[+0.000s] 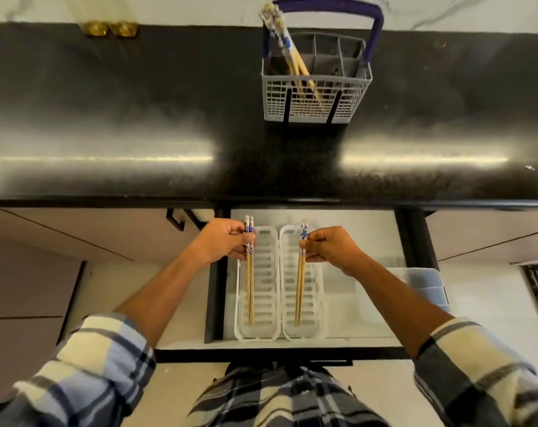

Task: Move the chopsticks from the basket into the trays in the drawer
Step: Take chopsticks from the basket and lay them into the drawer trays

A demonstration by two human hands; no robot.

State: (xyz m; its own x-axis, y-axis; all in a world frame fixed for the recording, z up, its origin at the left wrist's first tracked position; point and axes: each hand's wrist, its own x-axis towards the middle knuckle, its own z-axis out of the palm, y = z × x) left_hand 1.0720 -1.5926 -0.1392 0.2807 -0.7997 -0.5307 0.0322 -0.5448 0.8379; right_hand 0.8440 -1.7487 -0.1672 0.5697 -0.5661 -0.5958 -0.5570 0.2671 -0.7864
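Note:
A grey wire basket point(315, 100) with a blue handle stands on the black counter and holds several chopsticks point(284, 46) with blue-and-white tops, leaning left. Below, the open drawer point(366, 318) holds two white slotted trays side by side. My left hand point(224, 241) pinches a pair of chopsticks point(250, 291) by the patterned tops over the left tray point(271, 303). My right hand point(332, 246) pinches another pair point(299, 294) over the right tray point(315, 303). Both pairs point toward me, tips down near the trays' near ends.
The black counter point(138, 118) runs across the view above the drawer. Two gold objects point(110, 28) sit at its back left. A clear plastic container point(421, 285) lies in the drawer's right part. Cabinet fronts flank the drawer.

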